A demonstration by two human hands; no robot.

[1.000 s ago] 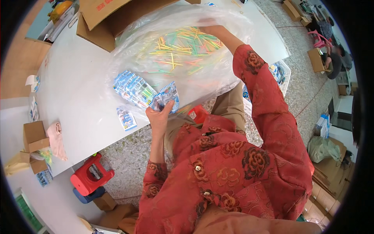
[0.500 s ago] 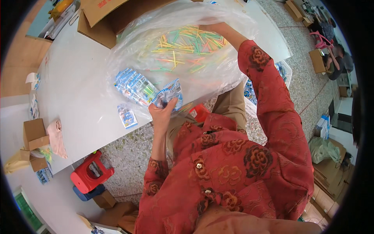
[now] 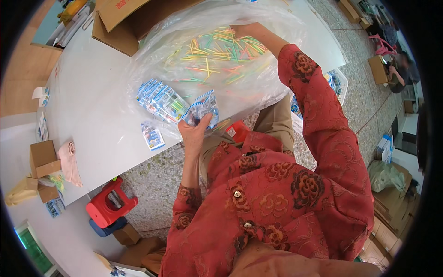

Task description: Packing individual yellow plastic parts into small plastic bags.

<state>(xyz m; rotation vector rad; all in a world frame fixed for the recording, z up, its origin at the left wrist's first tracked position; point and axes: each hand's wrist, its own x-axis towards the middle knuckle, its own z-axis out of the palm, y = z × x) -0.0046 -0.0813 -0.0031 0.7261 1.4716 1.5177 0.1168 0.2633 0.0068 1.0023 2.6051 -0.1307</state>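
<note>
My left hand (image 3: pixel 194 130) grips a small blue-and-white packet (image 3: pixel 203 107) at the near edge of the white table (image 3: pixel 87 101). Beside it, to the left, lies a fanned row of similar packets (image 3: pixel 159 99), and one more packet (image 3: pixel 152 136) lies alone near the edge. My right hand (image 3: pixel 245 30) reaches into a big clear plastic bag (image 3: pixel 203 27) full of thin coloured sticks (image 3: pixel 217 51) in yellow, green and pink; whether it holds any sticks cannot be told.
A cardboard box (image 3: pixel 124 23) stands at the table's far left. Small boxes (image 3: pixel 44 159) and a pink cloth (image 3: pixel 70 162) lie on a second table on the left. Red stool (image 3: pixel 110 205) on the floor. A basket (image 3: pixel 339 87) at right; another person (image 3: pixel 402 69) far right.
My right hand has moved deeper into the bag of sticks. My left hand still holds its packet and has barely shifted.
</note>
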